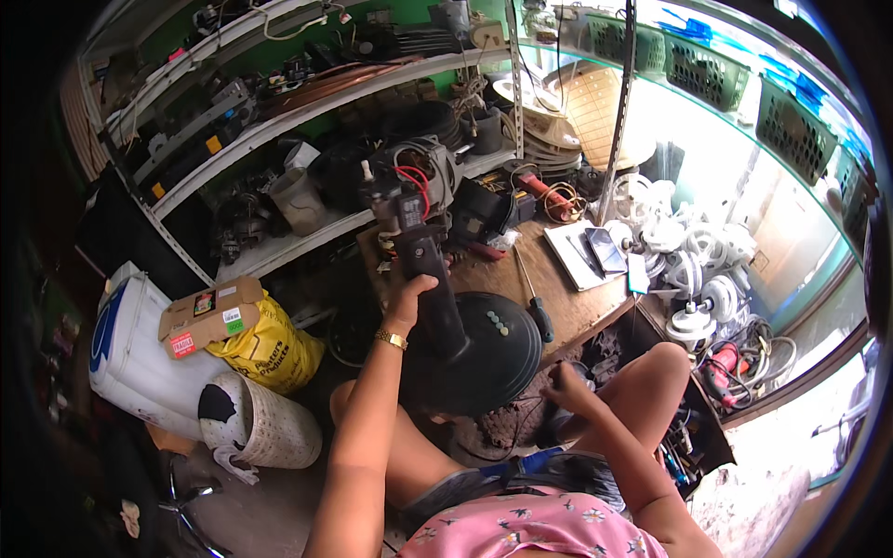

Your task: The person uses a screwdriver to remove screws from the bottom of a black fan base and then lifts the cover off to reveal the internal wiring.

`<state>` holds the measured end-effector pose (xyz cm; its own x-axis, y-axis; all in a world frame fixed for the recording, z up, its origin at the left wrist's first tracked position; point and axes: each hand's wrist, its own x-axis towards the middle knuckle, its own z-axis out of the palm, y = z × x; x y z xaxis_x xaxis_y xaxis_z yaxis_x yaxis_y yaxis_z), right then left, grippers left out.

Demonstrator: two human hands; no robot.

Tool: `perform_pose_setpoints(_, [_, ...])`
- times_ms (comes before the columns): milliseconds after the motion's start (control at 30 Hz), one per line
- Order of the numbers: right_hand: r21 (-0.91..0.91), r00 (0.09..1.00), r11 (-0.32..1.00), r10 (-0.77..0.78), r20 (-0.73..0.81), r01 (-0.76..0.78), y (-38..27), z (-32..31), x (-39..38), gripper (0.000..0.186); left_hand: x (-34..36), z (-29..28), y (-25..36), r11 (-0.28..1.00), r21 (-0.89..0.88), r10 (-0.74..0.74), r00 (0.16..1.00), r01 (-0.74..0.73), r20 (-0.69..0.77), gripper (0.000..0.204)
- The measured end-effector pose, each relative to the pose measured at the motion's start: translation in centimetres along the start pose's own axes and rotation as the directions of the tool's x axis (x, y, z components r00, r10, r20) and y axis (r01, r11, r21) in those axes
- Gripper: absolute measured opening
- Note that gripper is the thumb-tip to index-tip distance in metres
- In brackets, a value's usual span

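Note:
A black electric fan stand [442, 312] leans across my lap, without blades or guard in view. My left hand [409, 299], with a gold watch on its wrist, grips the stand's upright neck. At the top are the bare motor head [395, 206] and looped red wires [416, 181]. The wide round base [507, 367] bears several small pale buttons [499, 322] in a row. My right hand [566, 386] is closed just right of the base; whatever its fingers hold is hidden. A screwdriver [540, 316] with a dark handle lies by the base on the wooden bench [577, 312].
Metal shelves [279, 116] crowded with parts stand ahead. A notebook [572, 256] and phone [606, 251] lie on the bench, white fan parts [688, 270] to the right. At left are a yellow bag [279, 349], a white bin [284, 432] and a white tub [139, 358].

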<state>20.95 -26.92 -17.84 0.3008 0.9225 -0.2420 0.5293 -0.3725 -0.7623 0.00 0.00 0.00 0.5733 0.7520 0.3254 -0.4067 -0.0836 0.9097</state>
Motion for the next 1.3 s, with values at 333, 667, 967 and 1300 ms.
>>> perform_pose_setpoints(333, [-0.264,0.951,0.963,0.13,0.281,-0.054,9.4,11.6,1.5,0.068,3.8,-2.7,-2.2,0.999,0.04,-0.031,0.962,0.02,0.272,0.061])
perform_pose_setpoints(667, [-0.094,0.995,0.995,-0.024,-0.096,0.015,14.8,9.3,1.7,0.022,3.6,-4.7,-4.2,0.991,-0.005,-0.131,0.965,0.136,0.226,0.068])
perform_pose_setpoints(967, [0.903,0.946,0.43,0.29,-0.147,0.009,-1.7,-0.5,-1.9,0.015,-3.1,0.0,-5.9,0.853,0.492,0.416,0.8,-0.177,-0.433,0.038])
perform_pose_setpoints(1300, [0.879,0.968,-0.408,-0.144,0.206,-0.248,-10.7,-3.6,-1.2,0.038,-23.2,8.6,-14.7,0.711,0.378,-0.697,0.522,0.593,0.493,0.036])
